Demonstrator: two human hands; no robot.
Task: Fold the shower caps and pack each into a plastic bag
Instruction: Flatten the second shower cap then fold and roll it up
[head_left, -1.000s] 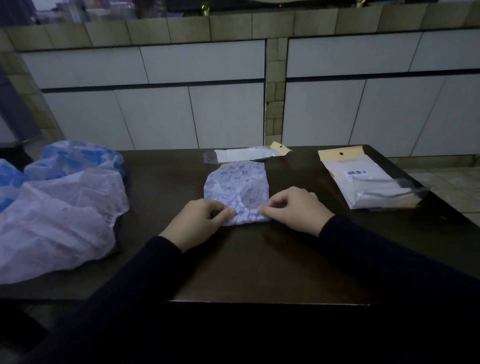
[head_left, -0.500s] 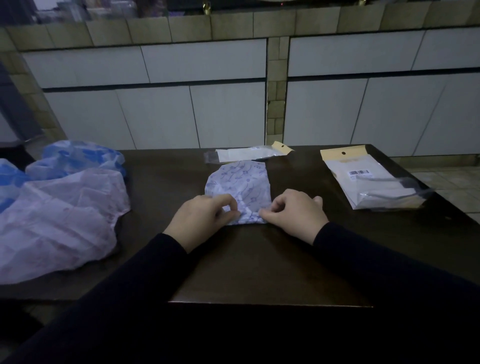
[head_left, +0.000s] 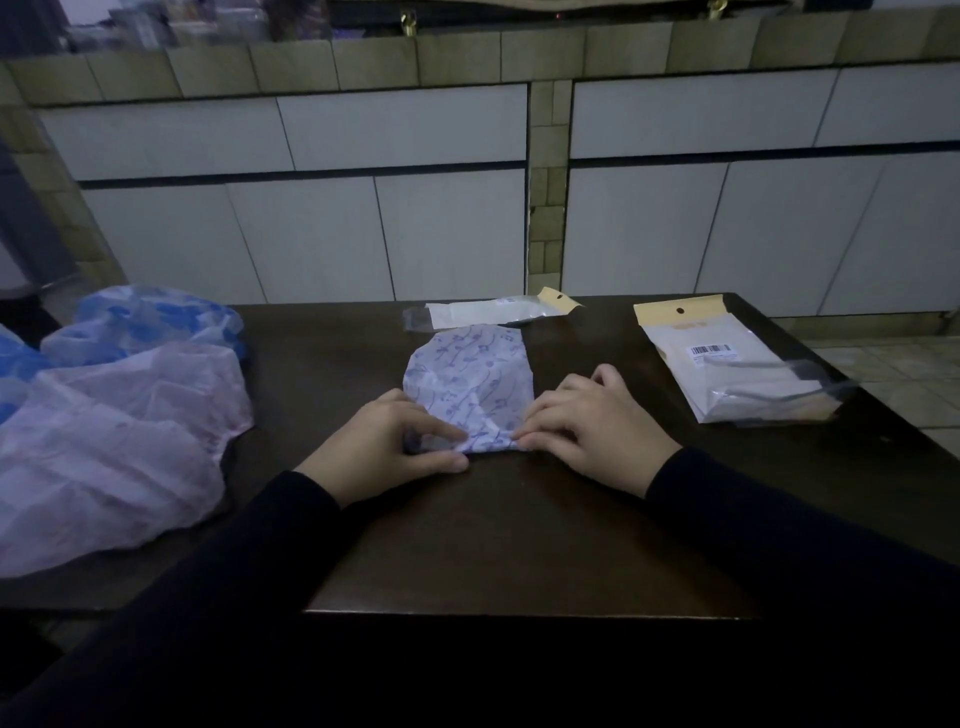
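- Pinching the near edge of a folded patterned shower cap (head_left: 470, 379), the left hand (head_left: 384, 447) grips its left corner between thumb and fingers.
- The right hand (head_left: 597, 421) presses fingertips on the same edge's right corner; the hands sit close, not touching.
- The cap lies flat on the dark table (head_left: 519, 545), reaching away from both hands.
- A plastic bag (head_left: 493, 312) lies just beyond the cap.
- A stack of bags (head_left: 727, 364) lies right of the right hand.
- Loose shower caps (head_left: 104, 426) are heaped well left of the left hand.
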